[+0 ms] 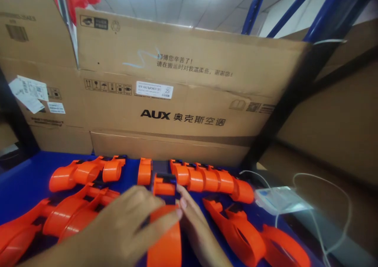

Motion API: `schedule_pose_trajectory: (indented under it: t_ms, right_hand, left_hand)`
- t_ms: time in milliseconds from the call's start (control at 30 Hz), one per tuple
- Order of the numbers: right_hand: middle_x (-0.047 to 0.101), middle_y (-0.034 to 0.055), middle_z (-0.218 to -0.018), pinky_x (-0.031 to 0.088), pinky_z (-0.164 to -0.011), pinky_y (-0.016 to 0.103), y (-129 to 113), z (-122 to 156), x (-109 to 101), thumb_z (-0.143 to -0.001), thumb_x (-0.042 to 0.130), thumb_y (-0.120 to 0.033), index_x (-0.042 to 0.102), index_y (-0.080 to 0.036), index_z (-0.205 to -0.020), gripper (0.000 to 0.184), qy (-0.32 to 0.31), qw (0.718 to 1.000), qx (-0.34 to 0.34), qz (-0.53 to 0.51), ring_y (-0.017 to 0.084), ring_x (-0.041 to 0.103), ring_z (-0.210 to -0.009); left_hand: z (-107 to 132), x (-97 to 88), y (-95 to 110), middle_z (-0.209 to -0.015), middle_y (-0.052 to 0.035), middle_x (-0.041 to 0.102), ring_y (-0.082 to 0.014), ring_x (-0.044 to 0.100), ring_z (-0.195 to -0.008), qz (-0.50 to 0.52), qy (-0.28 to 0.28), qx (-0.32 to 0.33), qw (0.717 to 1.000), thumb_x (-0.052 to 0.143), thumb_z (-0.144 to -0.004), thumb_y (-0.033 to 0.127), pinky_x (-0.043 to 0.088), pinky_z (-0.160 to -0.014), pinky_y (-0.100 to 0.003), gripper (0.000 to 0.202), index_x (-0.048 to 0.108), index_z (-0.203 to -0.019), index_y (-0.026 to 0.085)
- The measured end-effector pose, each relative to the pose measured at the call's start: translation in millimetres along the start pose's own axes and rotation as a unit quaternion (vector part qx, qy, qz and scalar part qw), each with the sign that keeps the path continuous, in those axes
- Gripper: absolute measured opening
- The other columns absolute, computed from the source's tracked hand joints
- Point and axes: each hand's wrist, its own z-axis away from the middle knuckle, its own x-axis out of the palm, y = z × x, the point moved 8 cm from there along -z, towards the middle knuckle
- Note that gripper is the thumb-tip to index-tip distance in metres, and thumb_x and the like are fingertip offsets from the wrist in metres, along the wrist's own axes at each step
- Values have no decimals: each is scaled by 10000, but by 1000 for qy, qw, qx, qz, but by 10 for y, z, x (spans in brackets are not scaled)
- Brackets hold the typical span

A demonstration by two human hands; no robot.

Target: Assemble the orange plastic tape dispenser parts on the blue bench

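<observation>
An orange tape dispenser [164, 235] with a wide curved band and a dark top end stands upright in front of me, between my two hands. My left hand [132, 216] reaches in from the left, and its fingers lie across the orange band, closed on it. On the other side, my right hand [191, 216] grips the dispenser near its dark head, with the thumb and fingertips against the edge. Part of the band is hidden behind the left fingers. Just behind it stands another orange dispenser [144, 171].
Several orange dispensers line the blue shelf [17, 168] at left [88, 171] and right [211, 179]; others lie nearer at left [67, 216] and right [245, 231]. A printed cardboard box wall [189, 105] closes the back. At right are a clear plastic case [283, 199] and white cord [348, 208].
</observation>
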Motion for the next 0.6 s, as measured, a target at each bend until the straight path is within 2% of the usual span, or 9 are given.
schedule_pose_trajectory:
  t_ms: [100, 133, 200, 267, 300, 333, 400, 500, 600]
  right_hand:
    - [743, 50, -1139, 518, -871, 349, -2, 9, -106, -776, 801, -483, 655, -248, -1271, 567, 62, 997, 25, -25, 267, 681, -1025]
    - [758, 50, -1090, 526, -852, 342, -26, 3, -151, -742, 831, -451, 685, -230, -1215, 542, 85, 996, 22, -21, 271, 691, -1000]
    - [777, 55, -995, 541, -804, 333, -89, -14, -238, -689, 861, -416, 728, -199, -1094, 479, 122, 992, 7, -19, 277, 710, -942]
    - [784, 60, -909, 556, -740, 337, -152, -24, -314, -666, 860, -417, 741, -187, -1020, 439, 151, 988, -10, -33, 285, 728, -872]
    - [783, 62, -872, 561, -703, 341, -183, -25, -345, -665, 852, -425, 741, -187, -1005, 429, 161, 986, -20, -42, 289, 734, -835]
    - [780, 63, -840, 563, -665, 344, -213, -23, -372, -669, 842, -433, 741, -190, -996, 420, 171, 984, -31, -48, 292, 736, -801]
    - [774, 63, -795, 560, -600, 347, -265, -15, -414, -680, 823, -442, 740, -199, -980, 394, 185, 980, -52, -49, 294, 736, -742]
    - [771, 61, -767, 551, -551, 345, -303, -7, -429, -698, 803, -440, 739, -203, -975, 370, 190, 979, -67, -34, 293, 734, -700]
    - [776, 71, -778, 551, -550, 340, -301, -4, -423, -703, 800, -434, 741, -191, -1000, 388, 190, 979, -62, -34, 297, 740, -711]
  left_hand:
    - [-129, 122, 204, -1088, -135, 741, -263, 672, -819, 12, -28, 51, 998, 607, -936, 218, 589, -724, -408, 467, 547, -1394, 150]
    - [-155, 141, 202, -1117, -119, 742, -250, 679, -822, 25, -34, 55, 998, 592, -950, 209, 587, -725, -390, 457, 540, -1404, 190]
    - [-172, 171, 100, -1249, -102, 704, -254, 682, -946, 68, -40, 49, 996, 597, -962, 257, 579, -816, -395, 523, 467, -1468, 260]
    - [-148, 236, -154, -1422, -117, 594, -294, 612, -1165, 117, -39, 12, 992, 612, -948, 376, 523, -972, -452, 659, 347, -1544, 284]
    - [-121, 300, -346, -1487, -134, 528, -328, 552, -1254, 128, -37, -27, 991, 616, -931, 436, 483, -1023, -489, 722, 309, -1564, 278]
    - [-80, 399, -565, -1504, -131, 505, -342, 528, -1278, 122, -46, -76, 989, 603, -929, 456, 461, -1037, -506, 722, 307, -1567, 292]
    - [30, 613, -989, -1409, -136, 576, -353, 548, -1226, 76, -58, -162, 982, 594, -923, 455, 440, -1026, -521, 694, 350, -1548, 278]
    - [166, 942, -1364, -1322, -168, 610, -397, 540, -1186, 2, -97, -183, 978, 701, -806, 426, 412, -1004, -546, 768, 436, -1496, 219]
    - [247, 1156, -1513, -1243, -167, 647, -394, 558, -1129, -30, -141, -169, 975, 712, -750, 291, 422, -968, -538, 675, 540, -1396, 202]
